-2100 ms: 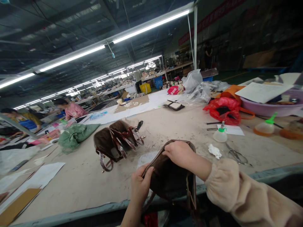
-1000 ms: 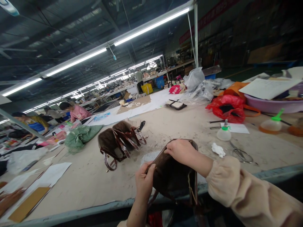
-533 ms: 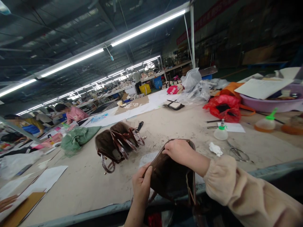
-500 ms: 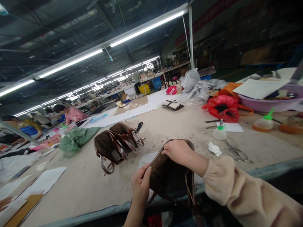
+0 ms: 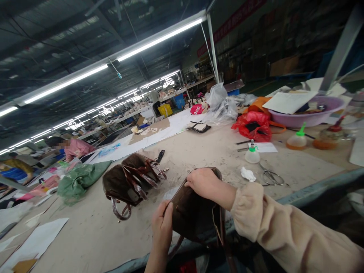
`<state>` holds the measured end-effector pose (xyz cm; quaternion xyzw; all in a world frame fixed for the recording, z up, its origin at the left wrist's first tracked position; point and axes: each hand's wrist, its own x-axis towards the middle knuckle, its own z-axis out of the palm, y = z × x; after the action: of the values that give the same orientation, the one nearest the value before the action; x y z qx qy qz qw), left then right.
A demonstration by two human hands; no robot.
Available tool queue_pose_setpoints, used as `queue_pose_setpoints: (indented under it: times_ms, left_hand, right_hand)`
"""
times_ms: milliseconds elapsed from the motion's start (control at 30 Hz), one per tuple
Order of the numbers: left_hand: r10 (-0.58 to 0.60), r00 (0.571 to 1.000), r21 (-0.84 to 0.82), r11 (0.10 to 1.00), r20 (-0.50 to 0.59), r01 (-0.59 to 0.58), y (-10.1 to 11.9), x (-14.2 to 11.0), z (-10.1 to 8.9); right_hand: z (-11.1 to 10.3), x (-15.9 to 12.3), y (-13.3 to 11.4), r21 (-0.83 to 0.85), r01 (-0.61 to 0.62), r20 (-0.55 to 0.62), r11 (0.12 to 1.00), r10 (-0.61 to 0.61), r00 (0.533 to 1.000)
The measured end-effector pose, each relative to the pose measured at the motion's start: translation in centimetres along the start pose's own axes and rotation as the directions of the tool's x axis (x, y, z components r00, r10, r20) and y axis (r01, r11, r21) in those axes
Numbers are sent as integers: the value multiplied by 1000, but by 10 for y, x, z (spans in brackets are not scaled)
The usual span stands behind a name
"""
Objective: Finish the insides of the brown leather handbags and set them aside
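Observation:
A dark brown handbag (image 5: 187,218) with its mouth facing me lies over the table's front edge. My left hand (image 5: 162,227) is closed on its left rim, thumb inside and fingers behind. Farther up the same rim, my right hand (image 5: 209,185) pinches the edge, its fingers bent over it. One brown handle hangs below the bag near my left wrist. Left of my hands stand more brown handbags (image 5: 116,180), open at the top, their handles wrapped in clear film.
To the right are scissors (image 5: 271,177), crumpled white tissue (image 5: 248,174), a green-capped bottle (image 5: 252,154) and another with amber liquid (image 5: 296,141). Behind them sit a red plastic bag (image 5: 253,127) and a purple basin (image 5: 307,115). A green bag (image 5: 81,180) lies left; co-workers sit beyond.
The view has turned slightly right, so the scene sits farther left. Both hands keep their hold on the handbag's rim.

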<state>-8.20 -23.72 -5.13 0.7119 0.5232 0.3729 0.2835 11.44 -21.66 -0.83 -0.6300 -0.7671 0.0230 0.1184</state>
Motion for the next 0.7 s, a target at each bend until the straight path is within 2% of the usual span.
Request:
queue_pose_setpoints:
  times_ms: [333,567,700]
  left_hand:
    - [-17,1000,-9,1000,20,17,1,-1,1]
    - [15,1000,9,1000,20,-15,-1,-3,1]
    - [40,999,49,998,33,-41,-1,-2,-1]
  right_hand:
    - [5,3,1,12,-3,-24,1000,3,1000]
    - [0,2,-2,15,-45,26,999,45,999]
    - [-1,1,-3,35,-79,-7,996,80,997]
